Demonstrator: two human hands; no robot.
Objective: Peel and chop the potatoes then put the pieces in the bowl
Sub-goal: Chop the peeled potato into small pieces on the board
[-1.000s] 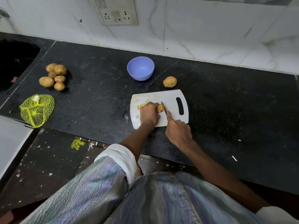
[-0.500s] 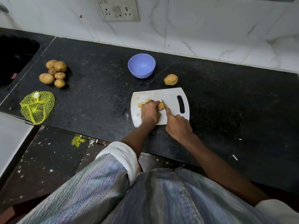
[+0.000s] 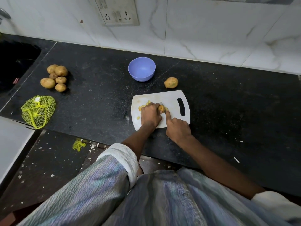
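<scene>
Potato (image 3: pixel 161 109) on cutting board (image 3: pixel 172 97), bench centre, bowl (image 3: pixel 141 68) at 11 o'clock. Left hand (image 3: pixel 150 115) grips it; right hand (image 3: pixel 178 129) grips knife (image 3: pixel 162 105). Judged firm, wet-slippery, rolls: hold behind cut.

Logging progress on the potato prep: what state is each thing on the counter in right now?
Blue bowl: upright, looks empty.
Cutting board: flat, cut pieces on it.
Potato on the board: held by left hand, partly chopped.
Knife: gripped by right hand, at the potato.
Lone potato: whole.
Potato pile: whole, unpeeled.
Mesh bag: empty, flattened.
</scene>
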